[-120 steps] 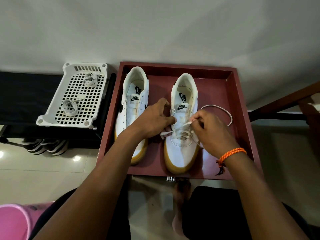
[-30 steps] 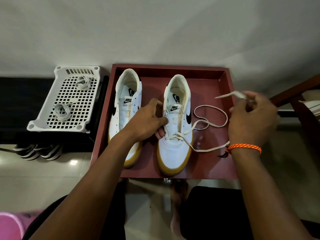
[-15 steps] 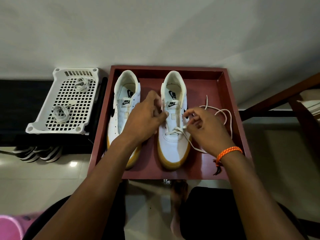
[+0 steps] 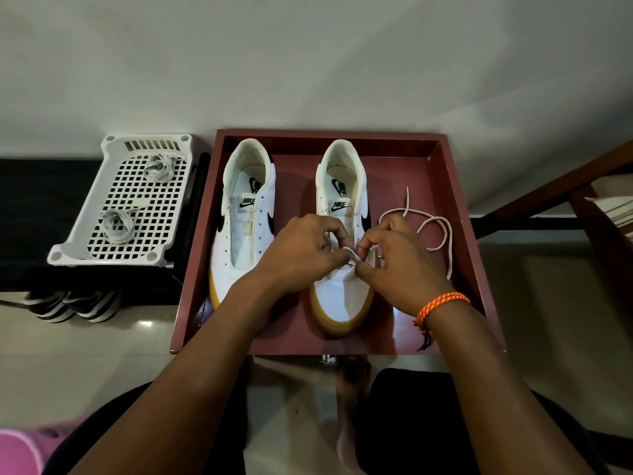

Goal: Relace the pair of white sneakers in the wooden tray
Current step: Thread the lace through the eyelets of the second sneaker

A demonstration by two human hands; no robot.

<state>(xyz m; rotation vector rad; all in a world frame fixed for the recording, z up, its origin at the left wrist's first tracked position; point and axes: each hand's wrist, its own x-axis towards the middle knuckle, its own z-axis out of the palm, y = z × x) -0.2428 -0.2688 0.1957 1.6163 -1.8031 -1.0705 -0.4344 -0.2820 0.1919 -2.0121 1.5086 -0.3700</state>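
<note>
a: so where are the sneakers?

b: both sit side by side in the wooden tray (image 4: 455, 214), heels toward the wall. the left sneaker (image 4: 245, 217) has bare eyelets. the right sneaker (image 4: 342, 289) is under both hands.

a: and the hands?

b: the left hand (image 4: 301, 255) and the right hand (image 4: 394, 265) meet over its eyelets, fingers curled, each pinching the white lace (image 4: 435, 231) near the middle of the shoe. the rest of the lace loops loose on the tray floor to the right.

a: anything else?

b: a white plastic basket (image 4: 82, 248) left of the tray holds two coiled laces (image 4: 118, 224).
</note>
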